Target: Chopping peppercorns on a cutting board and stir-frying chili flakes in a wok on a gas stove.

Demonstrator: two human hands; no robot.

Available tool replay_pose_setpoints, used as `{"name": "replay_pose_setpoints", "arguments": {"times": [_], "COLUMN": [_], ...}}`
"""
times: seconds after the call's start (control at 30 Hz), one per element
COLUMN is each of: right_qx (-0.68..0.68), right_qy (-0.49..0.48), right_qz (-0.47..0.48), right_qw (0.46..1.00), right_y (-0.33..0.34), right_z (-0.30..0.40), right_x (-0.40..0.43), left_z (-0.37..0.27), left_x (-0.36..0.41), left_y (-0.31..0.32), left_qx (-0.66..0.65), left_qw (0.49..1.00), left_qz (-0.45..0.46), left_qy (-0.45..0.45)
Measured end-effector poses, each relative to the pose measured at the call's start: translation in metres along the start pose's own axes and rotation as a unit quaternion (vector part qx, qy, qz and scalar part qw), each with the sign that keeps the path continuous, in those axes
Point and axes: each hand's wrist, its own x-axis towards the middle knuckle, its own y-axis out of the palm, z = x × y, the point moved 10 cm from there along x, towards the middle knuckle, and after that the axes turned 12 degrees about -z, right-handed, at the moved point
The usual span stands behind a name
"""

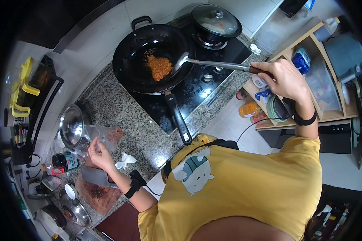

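Observation:
My right hand (pixel 285 79) is closed around the dark handle of a long metal spatula or ladle (pixel 220 64). Its metal head rests inside a black wok (pixel 132 78), against the right side of a reddish-brown chopped mixture (pixel 159 67). The wok sits on the black glass gas hob (pixel 196 102), its long handle pointing towards my body. My left hand (pixel 99 153) is raised over the left counter with its fingers apart, holding nothing. Near it are a clear plastic bag (pixel 104 135), a steel lid (pixel 71 126), a cleaver (pixel 96 177) on a cutting board (pixel 99 198), and crumpled white tissue (pixel 126 160).
A lidded pot (pixel 217 24) stands on the back right burner. A wooden shelf unit (pixel 316 72) with plates and boxes is at right, with an orange bottle (pixel 249 110) on the floor beside it. A jar (pixel 65 162) and a metal plate (pixel 78 211) occupy the left counter.

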Motion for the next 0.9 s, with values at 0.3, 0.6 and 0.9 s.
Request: {"name": "replay_pose_setpoints", "arguments": {"times": [0.3, 0.6, 0.9], "right_qx": [-0.012, 0.036, 0.059], "right_qy": [-0.049, 0.020, 0.003], "right_qz": [-0.022, -0.080, -0.028], "right_qw": [0.999, 0.996, 0.998], "right_y": [0.063, 0.103, 0.076], "right_z": [0.048, 0.050, 0.037], "right_x": [0.034, 0.061, 0.037], "left_z": [-0.003, -0.023, -0.024], "left_x": [-0.005, -0.014, -0.017], "left_y": [-0.005, -0.003, -0.004], "left_qx": [-0.006, 0.038, 0.016], "left_qw": [1.000, 0.999, 0.999], "left_qz": [-0.004, 0.009, -0.020], "left_qy": [0.011, 0.016, 0.028]}}
